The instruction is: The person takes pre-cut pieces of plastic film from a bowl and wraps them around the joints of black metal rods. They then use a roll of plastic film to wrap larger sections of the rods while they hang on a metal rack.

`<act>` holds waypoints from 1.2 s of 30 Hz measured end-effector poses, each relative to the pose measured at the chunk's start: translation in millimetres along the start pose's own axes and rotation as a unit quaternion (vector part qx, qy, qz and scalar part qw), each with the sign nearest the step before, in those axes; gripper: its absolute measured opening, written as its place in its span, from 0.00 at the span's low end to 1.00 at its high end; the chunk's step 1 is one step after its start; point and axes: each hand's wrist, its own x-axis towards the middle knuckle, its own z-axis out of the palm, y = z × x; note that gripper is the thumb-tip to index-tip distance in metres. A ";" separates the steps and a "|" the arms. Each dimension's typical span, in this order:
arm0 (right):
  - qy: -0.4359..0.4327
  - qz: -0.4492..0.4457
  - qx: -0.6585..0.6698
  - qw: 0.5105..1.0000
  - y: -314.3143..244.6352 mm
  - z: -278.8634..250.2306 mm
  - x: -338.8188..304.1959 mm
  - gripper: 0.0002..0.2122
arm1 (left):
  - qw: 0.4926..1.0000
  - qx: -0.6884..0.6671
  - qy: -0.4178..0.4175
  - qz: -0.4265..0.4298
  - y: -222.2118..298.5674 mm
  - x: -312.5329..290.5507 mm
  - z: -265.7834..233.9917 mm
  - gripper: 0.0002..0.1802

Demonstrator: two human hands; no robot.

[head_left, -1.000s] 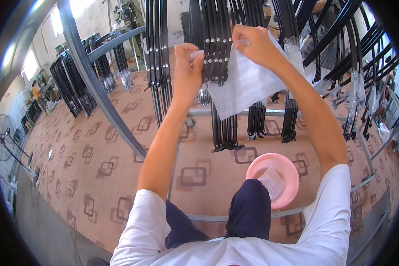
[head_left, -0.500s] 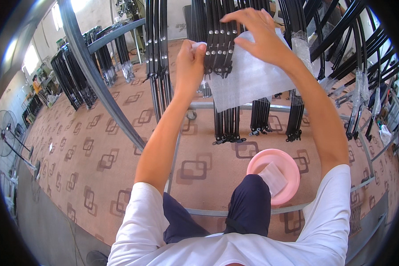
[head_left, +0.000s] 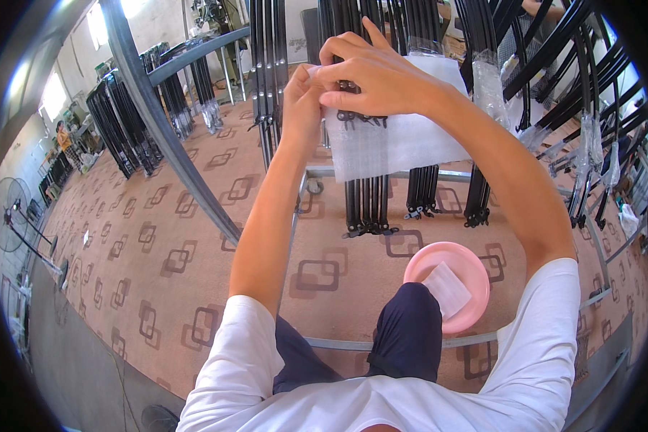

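A bundle of black straps (head_left: 366,121) with metal studs hangs in front of me, partly covered by my hands. Behind its lower ends spreads a thin white foam sheet (head_left: 410,140), reaching out to the right. My left hand (head_left: 302,104) pinches the sheet's edge at the left side of the bundle. Across the front of the straps lies my right hand (head_left: 381,75), one finger pointing up. Its thumb and other fingers close in on the sheet's edge beside my left fingertips, where the exact grip is partly hidden.
Further strap bundles (head_left: 367,205) hang below and around the metal frame (head_left: 173,137). A pink basin (head_left: 480,277) holding folded white sheets stands by my knee. At the far left are a fan (head_left: 11,212) and a distant person (head_left: 65,140).
My right hand has moved left, across the front of the straps, and its fingers have closed in beside my left hand. The foam sheet has shifted slightly left with its edge.
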 end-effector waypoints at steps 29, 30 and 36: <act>0.197 0.266 -0.175 0.927 7.5 -3.6 -17.4 0.06 | 0.997 0.054 -0.016 -0.052 43.1 -5.6 10.2 0.14; 0.208 0.304 -0.103 0.924 9.4 0.2 -19.0 0.06 | 0.997 0.055 -0.012 -0.049 41.5 -5.7 9.6 0.14; 0.300 0.471 0.335 0.759 3.5 7.1 -1.1 0.06 | 0.998 0.050 -0.004 -0.030 42.2 -8.9 0.1 0.15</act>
